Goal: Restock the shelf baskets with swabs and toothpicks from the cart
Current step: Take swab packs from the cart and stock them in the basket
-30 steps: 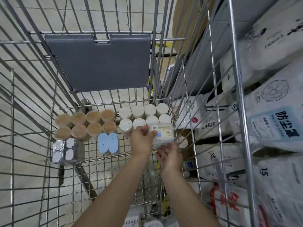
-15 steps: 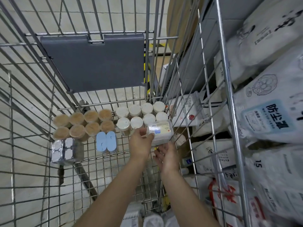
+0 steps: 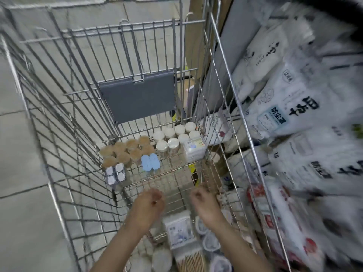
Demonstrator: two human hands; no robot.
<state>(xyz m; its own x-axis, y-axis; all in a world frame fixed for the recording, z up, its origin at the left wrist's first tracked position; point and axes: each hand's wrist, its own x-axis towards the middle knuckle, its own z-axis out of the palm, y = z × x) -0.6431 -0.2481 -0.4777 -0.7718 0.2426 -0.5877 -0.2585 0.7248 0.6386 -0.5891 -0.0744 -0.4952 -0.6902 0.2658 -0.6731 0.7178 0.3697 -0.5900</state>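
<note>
While I look down into the wire cart (image 3: 64,146), my two hands hang over its floor with fingers loosely curled, the left hand (image 3: 150,206) and the right hand (image 3: 204,203) apart and holding nothing. At the far end of the cart stand brown toothpick jars (image 3: 125,152), white-lidded jars (image 3: 172,136) beside them, and a clear swab box (image 3: 194,149) in the far right corner. Near my wrists, at the cart's near end, lie a swab pack (image 3: 179,231) and a box of wooden sticks (image 3: 191,261).
</note>
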